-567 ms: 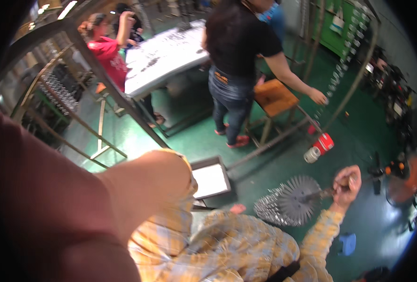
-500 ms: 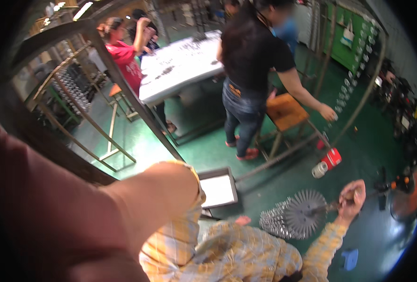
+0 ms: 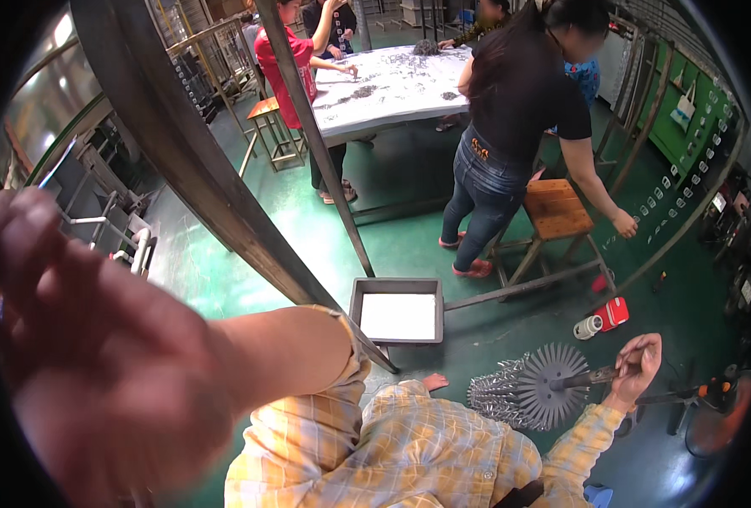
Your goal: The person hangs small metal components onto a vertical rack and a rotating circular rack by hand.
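Observation:
My left hand (image 3: 113,364) is raised large and close at the left, blurred by motion. Its curled-looking fingers run out toward the picture's rim, and whether they hold anything cannot be made out. Low at the right, my right hand (image 3: 638,368) is closed round the end of a metal rod (image 3: 594,378). That rod runs into a round grey disc (image 3: 553,385) with many radiating, comb-like fins. Beside the disc hang rows of small shiny metal pieces (image 3: 498,394), too fine to name.
A dark-rimmed tray (image 3: 396,340) with a white inside stands ahead of me. Dark slanting posts (image 3: 223,203) cross the left. Beyond, people stand round a white-topped table (image 3: 341,118). A person in black (image 3: 523,118) is near a wooden stool (image 3: 557,212). A red-and-white container (image 3: 612,313) sits on the green floor.
The view has swung, so the table and people sit further right. My left hand has come more into view at the left. The right hand keeps hold of the rod.

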The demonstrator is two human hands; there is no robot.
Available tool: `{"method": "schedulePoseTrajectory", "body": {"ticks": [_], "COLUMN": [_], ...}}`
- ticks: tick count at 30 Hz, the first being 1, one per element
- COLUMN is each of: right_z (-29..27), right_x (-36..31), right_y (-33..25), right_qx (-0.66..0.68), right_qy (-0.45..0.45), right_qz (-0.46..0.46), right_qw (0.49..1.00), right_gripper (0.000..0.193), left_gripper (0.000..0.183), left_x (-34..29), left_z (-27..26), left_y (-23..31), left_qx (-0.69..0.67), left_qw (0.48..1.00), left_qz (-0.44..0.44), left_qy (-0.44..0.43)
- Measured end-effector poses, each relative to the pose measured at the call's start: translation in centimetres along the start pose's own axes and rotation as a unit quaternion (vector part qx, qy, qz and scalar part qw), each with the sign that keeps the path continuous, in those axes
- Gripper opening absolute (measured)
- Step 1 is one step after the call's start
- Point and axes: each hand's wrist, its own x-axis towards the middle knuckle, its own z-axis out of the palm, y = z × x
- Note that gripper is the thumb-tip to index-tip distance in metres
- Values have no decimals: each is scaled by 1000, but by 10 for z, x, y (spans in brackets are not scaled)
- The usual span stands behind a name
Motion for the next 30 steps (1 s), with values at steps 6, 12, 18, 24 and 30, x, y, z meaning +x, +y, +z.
{"method": "schedulePoseTrajectory", "body": {"ticks": [6,12,18,24,30], "right_z": [3,12,11,6,8], "right_x": [-2,0,-2,-5,-2], "right_y": [-9,-9,-11,-7,-5], "right_qx": [0,3,-5,-19,-11], "right_qy": [4,10,11,11,25], "right_qz": [-13,-18,-16,-32,-33], "right_qw": [1000,1000,1000,999,999], "right_gripper": [30,30,31,34,31], "left_gripper": [50,43,32,31,35], "left_x": [-38,-48,-55,-57,-55], "left_z": [52,39,40,38,39], "left_y": [-57,-66,-67,-70,-70], "left_qx": [281,236,250,232,238], "left_qw": [949,904,917,930,926], "left_qz": [-108,-349,-306,-278,-287], "left_qy": [91,76,62,62,53]}}
